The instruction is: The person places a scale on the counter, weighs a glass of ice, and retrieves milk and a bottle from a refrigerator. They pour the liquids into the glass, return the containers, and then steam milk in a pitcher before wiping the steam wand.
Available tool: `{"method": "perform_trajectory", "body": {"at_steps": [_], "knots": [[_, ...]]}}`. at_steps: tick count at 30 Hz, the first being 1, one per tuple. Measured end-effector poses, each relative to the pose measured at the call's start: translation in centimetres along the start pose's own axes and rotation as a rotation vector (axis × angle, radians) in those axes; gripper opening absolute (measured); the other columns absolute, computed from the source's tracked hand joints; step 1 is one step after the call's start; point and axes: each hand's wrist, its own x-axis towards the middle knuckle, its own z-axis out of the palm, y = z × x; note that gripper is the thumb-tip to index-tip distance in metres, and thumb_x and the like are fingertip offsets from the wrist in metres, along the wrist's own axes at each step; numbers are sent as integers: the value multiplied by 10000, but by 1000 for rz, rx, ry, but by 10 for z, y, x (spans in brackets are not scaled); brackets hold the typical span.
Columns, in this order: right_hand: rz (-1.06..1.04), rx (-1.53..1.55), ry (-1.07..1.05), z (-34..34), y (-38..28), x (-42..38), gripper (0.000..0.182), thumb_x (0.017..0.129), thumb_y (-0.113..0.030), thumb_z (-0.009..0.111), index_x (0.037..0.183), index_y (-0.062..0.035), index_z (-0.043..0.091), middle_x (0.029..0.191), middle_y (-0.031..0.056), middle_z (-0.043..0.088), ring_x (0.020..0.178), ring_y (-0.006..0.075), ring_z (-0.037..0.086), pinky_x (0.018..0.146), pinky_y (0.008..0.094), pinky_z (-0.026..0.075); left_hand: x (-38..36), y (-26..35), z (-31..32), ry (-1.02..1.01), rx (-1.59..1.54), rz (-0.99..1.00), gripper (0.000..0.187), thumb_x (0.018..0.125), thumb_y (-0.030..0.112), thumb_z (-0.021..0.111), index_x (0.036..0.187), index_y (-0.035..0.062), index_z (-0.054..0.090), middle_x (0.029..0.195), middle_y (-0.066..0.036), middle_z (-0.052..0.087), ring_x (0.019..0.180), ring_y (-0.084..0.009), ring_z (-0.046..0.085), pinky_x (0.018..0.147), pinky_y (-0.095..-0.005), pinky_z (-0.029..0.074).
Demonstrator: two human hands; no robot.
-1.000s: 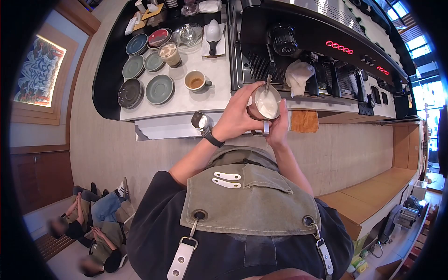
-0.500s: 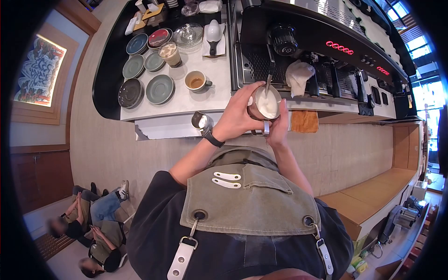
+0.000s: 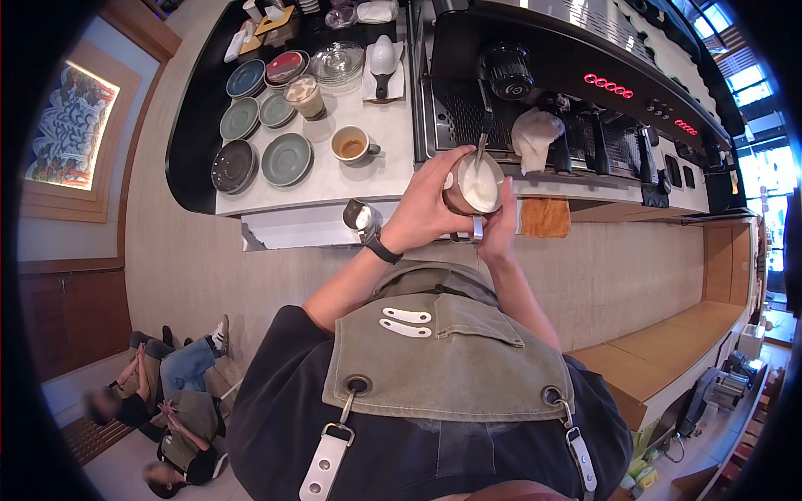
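Note:
Between my two hands is a metal milk pitcher (image 3: 456,200) with white, milky liquid inside. My left hand (image 3: 428,207) wraps its left side, and a dark band circles that wrist. On the other side, my right hand (image 3: 499,227) grips the pitcher near its handle, which points toward me. The steam wand (image 3: 485,121) of the espresso machine reaches down into the pitcher, its tip hidden in the liquid. Left of the hands, a cup of coffee (image 3: 349,144) stands on the counter. A smaller metal pitcher (image 3: 357,215) with white contents sits just beyond my left wrist.
Saucers (image 3: 286,159) and a glass of layered drink (image 3: 305,98) occupy the left counter. A white cloth (image 3: 536,134) hangs by the machine (image 3: 568,67), an orange cloth (image 3: 545,217) at the counter edge. Two people (image 3: 171,401) sit at lower left.
My hands and the pitcher stay in place under the wand, while the milk's surface looks slightly different. At lower left, a seated person's hands and foot have shifted.

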Motion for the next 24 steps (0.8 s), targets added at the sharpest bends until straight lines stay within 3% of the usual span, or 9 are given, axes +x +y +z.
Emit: {"method": "perform_trajectory", "body": {"at_steps": [13,19,22,24], "knots": [[1,-17,29,4,-2,-2,639,1099,-538,341,1468,-39,491,1387,111,629,1230,228,647,995,365,551,1,2,-2,-9,6,-7,988,584,245,908,1456,36,492,1328,-194,605,1234,-389,588,1064,-442,462],[13,-25,-9,6,-6,-4,632,1102,-526,333,1472,-36,484,1414,117,611,1278,245,619,1060,389,517,2,2,-2,-6,5,0,981,582,250,911,1443,30,497,1326,-196,605,1237,-388,589,1064,-445,461],[10,4,61,8,-3,-2,626,1098,-539,337,1452,-52,509,1330,92,661,1130,194,687,847,329,589,2,2,-2,-6,0,9,983,582,253,912,1443,28,496,1324,-194,605,1233,-390,589,1062,-446,462],[24,-6,51,4,-2,-1,623,1094,-556,339,1429,-67,534,1239,65,694,976,143,700,661,279,546,2,2,-2,-6,7,9,986,583,257,913,1446,28,494,1324,-193,604,1235,-391,586,1064,-447,460]]}}
